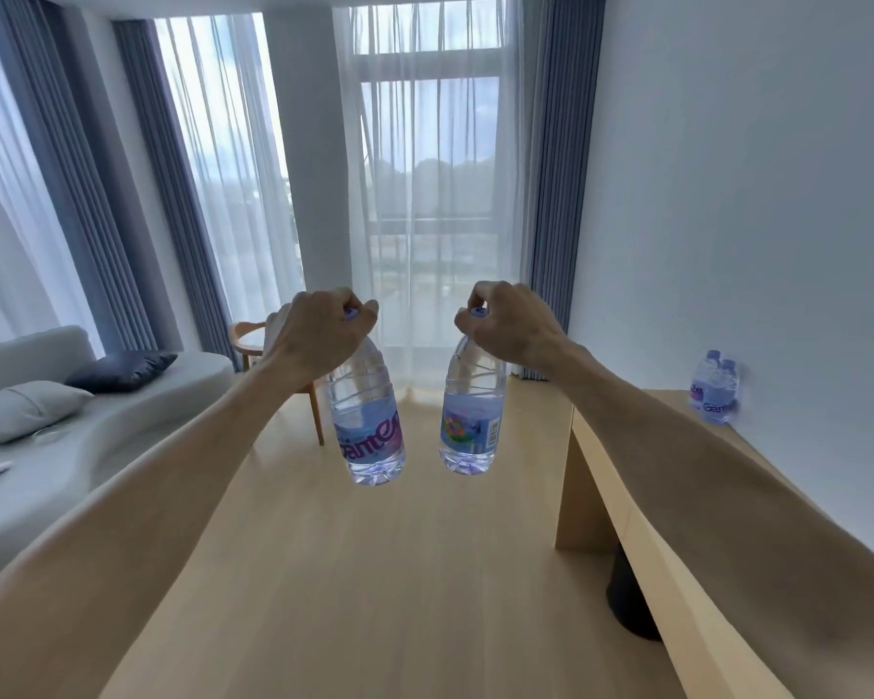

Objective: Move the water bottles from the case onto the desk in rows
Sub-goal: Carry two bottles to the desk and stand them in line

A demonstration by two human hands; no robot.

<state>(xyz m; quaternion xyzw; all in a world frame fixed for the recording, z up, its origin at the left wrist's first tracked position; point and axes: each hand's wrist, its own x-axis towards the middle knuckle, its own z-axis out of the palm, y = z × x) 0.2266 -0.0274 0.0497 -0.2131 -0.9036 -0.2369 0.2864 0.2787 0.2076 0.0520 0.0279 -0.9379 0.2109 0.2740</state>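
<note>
- The left hand [319,327] is held out in front of the person, its fingers [362,307] curled round the cap of a water bottle [367,421], which hangs in the air over the wooden floor [374,572] and tilts a little, its base leaning to the right.
- The right hand [508,320] grips a second water bottle [473,413] by the cap in the same way; this bottle hangs nearly upright, just beside the first but not touching it.
- Both held bottles are clear, with blue and purple labels.
- The desk [677,522] runs along the white wall on the right; neither held bottle is over it.
- Two more bottles [715,388] stand close together at the far end of the desk, against the wall edge.
- A grey sofa [97,436] with cushions sits to the left, a wooden chair [253,345] stands beyond the left hand, and sheer curtains [425,194] cover the windows ahead.
</note>
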